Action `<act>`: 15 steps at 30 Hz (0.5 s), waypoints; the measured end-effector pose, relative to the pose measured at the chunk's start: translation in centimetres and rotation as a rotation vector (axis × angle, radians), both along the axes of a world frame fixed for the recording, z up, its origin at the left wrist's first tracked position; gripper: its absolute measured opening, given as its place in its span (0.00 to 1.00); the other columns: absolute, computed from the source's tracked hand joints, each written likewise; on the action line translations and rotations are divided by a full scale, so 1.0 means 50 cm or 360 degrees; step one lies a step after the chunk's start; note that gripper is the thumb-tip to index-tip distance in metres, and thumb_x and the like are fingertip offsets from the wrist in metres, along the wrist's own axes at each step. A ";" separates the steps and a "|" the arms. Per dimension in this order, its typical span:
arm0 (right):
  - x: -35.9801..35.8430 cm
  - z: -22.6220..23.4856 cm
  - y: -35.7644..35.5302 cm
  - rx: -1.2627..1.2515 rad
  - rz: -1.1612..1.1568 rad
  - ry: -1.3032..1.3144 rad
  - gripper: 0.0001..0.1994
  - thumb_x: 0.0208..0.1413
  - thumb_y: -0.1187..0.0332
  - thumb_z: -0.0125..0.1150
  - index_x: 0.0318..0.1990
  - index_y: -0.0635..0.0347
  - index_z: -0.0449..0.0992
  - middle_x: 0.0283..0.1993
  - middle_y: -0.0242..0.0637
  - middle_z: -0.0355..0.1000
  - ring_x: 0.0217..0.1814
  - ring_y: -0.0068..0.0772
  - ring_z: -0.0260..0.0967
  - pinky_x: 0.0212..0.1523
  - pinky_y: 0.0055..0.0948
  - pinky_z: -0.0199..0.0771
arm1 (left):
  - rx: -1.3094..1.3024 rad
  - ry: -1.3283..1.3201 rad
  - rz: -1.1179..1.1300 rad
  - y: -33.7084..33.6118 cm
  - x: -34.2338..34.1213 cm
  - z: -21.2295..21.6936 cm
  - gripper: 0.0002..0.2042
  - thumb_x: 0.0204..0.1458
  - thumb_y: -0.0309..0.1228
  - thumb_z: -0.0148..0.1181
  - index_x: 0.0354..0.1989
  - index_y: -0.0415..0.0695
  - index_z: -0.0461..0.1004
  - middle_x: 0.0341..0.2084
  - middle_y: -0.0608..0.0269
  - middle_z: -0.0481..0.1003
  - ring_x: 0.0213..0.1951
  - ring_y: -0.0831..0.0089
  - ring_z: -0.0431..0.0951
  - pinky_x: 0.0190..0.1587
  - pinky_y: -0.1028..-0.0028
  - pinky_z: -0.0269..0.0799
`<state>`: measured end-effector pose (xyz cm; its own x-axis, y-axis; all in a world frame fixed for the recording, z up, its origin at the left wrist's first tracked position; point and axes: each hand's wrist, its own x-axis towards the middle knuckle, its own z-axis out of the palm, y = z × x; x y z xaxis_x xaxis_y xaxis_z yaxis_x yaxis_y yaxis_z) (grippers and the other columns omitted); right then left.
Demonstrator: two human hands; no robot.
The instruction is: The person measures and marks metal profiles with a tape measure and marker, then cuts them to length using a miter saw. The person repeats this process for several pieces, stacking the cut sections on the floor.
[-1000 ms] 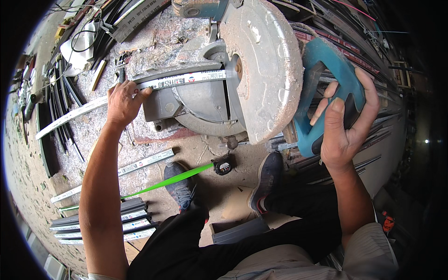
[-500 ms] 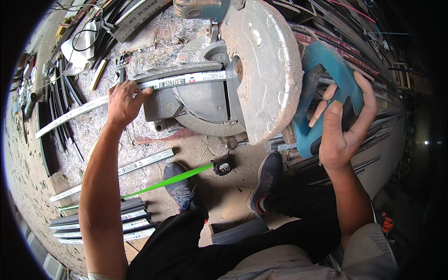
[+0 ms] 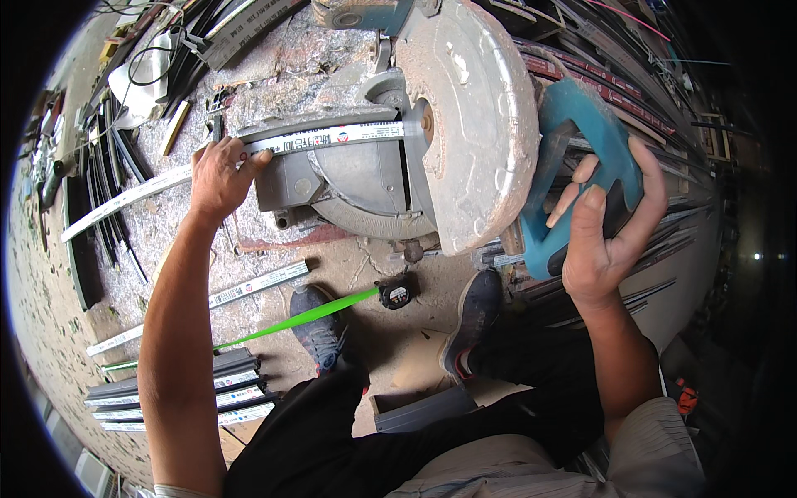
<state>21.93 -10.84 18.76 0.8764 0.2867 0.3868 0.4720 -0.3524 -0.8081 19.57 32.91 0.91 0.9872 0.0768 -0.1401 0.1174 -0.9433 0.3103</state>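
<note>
The largest thing in view is the chop saw (image 3: 398, 178), set on the dusty floor (image 3: 374, 274), its grey disc guard (image 3: 473, 116) covered in dust. Since a second ago almost nothing has been shifted: the guard and handle are seen in the same place, so the saw is judged to be poised above the piece and not yet lowered. The long pale metal profile (image 3: 332, 137) is laid across the saw's base, running leftward past the left hand (image 3: 217, 176), by which it is pressed flat with fingers spread; the grip is open, nothing being enclosed. The teal saw handle (image 3: 581, 153) is wrapped by the right hand (image 3: 602, 228), fingers curled through it in a closed grip.

A stack of grey profiles (image 3: 183, 390) with white label strips printed in dark, red and blue is seen at lower left. A green tape blade (image 3: 307, 315) is drawn out from a small black tape measure (image 3: 397, 294) bearing a round light label, between two dark shoes (image 3: 320, 324).
</note>
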 end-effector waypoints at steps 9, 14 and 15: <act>-0.012 -0.022 -0.006 0.0000 0.0021 -0.0053 0.29 0.70 0.77 0.52 0.75 0.63 0.49 0.52 0.42 0.69 0.34 0.21 0.68 0.35 0.22 0.78 | 0.0027 -0.0007 -0.0007 -0.002 -0.001 0.000 0.25 0.64 0.57 0.59 0.36 0.42 0.76 0.35 0.56 0.75 0.45 0.55 0.75 0.56 0.55 0.61; -0.016 -0.034 -0.010 -0.0038 0.0042 -0.0112 0.29 0.71 0.76 0.53 0.75 0.63 0.49 0.51 0.43 0.69 0.34 0.21 0.68 0.34 0.22 0.78 | 0.0017 0.0015 0.0006 -0.005 0.002 0.006 0.28 0.64 0.60 0.58 0.35 0.41 0.77 0.36 0.55 0.77 0.46 0.54 0.75 0.58 0.54 0.61; -0.017 -0.036 -0.012 -0.0052 0.0051 -0.0137 0.29 0.71 0.76 0.53 0.75 0.63 0.49 0.51 0.43 0.69 0.34 0.21 0.68 0.34 0.22 0.78 | 0.0015 0.0035 0.0016 -0.006 0.003 0.007 0.30 0.63 0.61 0.57 0.35 0.41 0.78 0.36 0.54 0.78 0.46 0.53 0.76 0.60 0.53 0.60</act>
<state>21.10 -11.42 16.94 0.8306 0.3276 0.4503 0.5506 -0.3613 -0.7525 19.73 32.60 1.25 0.9830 0.0880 -0.1609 0.1335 -0.9449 0.2989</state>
